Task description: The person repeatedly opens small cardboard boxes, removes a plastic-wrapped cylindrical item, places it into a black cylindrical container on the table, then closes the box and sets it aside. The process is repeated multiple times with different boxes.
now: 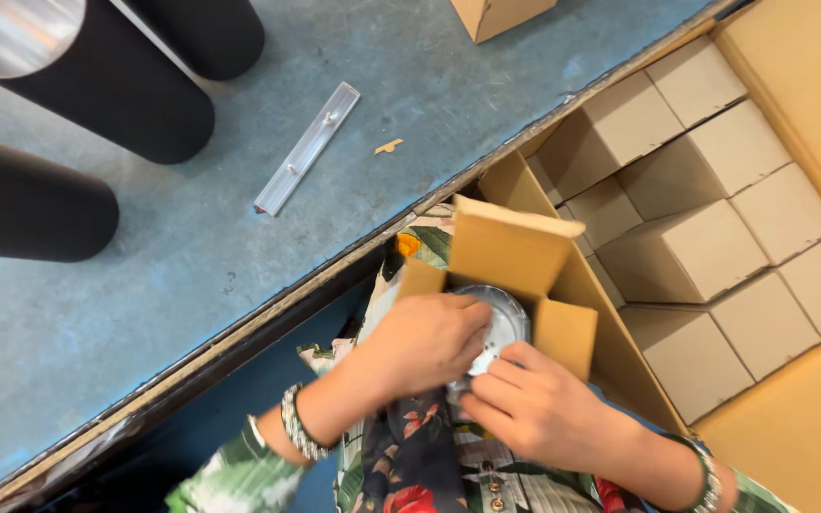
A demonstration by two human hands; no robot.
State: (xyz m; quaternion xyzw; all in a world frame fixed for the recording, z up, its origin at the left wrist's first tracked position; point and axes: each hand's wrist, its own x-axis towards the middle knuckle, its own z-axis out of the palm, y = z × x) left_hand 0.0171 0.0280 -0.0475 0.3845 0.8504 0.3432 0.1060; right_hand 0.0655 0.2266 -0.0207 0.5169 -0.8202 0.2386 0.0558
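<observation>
A small open cardboard box (510, 255) rests against my lap at the table edge, its flaps spread. Inside it lies a round silvery disc-shaped part (505, 318) wrapped in clear film. My left hand (420, 344) presses on the disc from the left, with fingers curled over its rim. From below, my right hand (529, 399) grips the disc's near edge with its fingertips. Both wrists wear bangles, and my sleeves are floral.
A blue worktable (144, 275) holds three black cylinders (97, 85), a clear plastic strip (308, 147) and another small carton (496, 14) at the far edge. At the right, a large carton (810, 76) holds several closed small boxes (696, 247).
</observation>
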